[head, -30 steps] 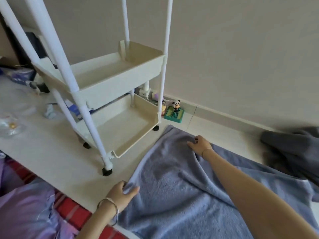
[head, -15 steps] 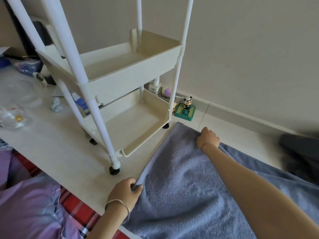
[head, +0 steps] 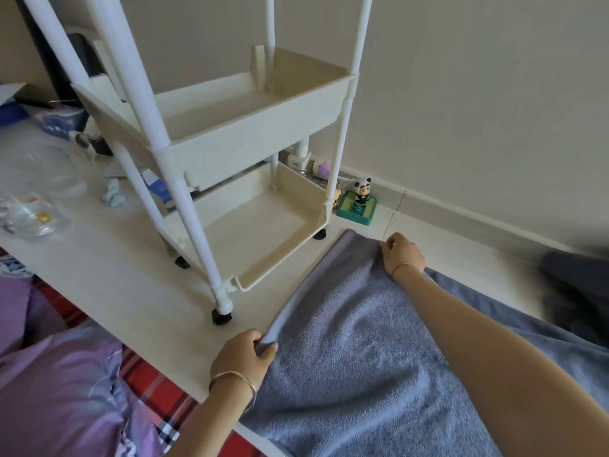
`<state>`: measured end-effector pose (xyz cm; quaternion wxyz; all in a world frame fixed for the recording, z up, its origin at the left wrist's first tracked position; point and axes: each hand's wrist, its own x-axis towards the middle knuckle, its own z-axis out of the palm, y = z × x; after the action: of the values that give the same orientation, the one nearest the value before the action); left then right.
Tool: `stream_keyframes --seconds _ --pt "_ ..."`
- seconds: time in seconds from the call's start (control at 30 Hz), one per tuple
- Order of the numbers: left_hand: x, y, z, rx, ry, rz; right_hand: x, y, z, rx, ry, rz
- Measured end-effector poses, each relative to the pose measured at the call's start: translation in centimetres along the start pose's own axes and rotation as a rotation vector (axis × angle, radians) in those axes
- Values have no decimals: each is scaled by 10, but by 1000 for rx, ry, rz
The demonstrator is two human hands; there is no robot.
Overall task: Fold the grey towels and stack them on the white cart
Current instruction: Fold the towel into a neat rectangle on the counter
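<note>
A plain beige wall (head: 478, 94) meets a pale tiled floor (head: 461, 255) at a low skirting board (head: 461, 211), all in soft daylight.

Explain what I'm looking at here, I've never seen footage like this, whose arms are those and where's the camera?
There is no machine here. The camera sits on a person's head and looks forward and down, so the two arms reaching in from the bottom are that person's own.

The left hand pinches the near corner of a grey towel spread on the pale floor. The right hand grips the same edge farther away, near the wall.

Beside the towel stands a white cart on wheels, and no towel shows on its two visible shelves. A small panda toy stands by the wall behind it. At the right edge lies another dark cloth, too blurred to identify.
</note>
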<state>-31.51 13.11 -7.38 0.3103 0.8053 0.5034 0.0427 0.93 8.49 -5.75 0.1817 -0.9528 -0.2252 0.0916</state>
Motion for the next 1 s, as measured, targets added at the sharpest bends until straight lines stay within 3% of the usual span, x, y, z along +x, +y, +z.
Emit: stream_keyframes --seconds 0.17,0.27,0.33,0.4,0.5,0.67,0.83,0.9,1.0 --pt "-7 8 0 100 98 53 -30 5 -7 -65 78 -179" --pt "-13 15 17 245 230 355 -68 15 -11 51 109 -308" --pt "-21 31 27 265 166 535 -101 26 -8 115 76 -395" --pt "-35 53 38 331 -62 625 -138 47 -5 142 28 -414" --pt "-43 59 62 444 -219 601 -187 83 1 72 -67 -393" --pt "-46 51 81 526 -196 574 -253 181 -7 -207 -79 -256" --pt "-56 74 82 530 -164 509 -282 238 -34 -188 -33 -44" --pt "-65 89 89 497 -148 518 -285 236 -39 -148 -16 -32" --pt "-74 102 106 496 -225 673 -301 218 -41 51 108 -122"
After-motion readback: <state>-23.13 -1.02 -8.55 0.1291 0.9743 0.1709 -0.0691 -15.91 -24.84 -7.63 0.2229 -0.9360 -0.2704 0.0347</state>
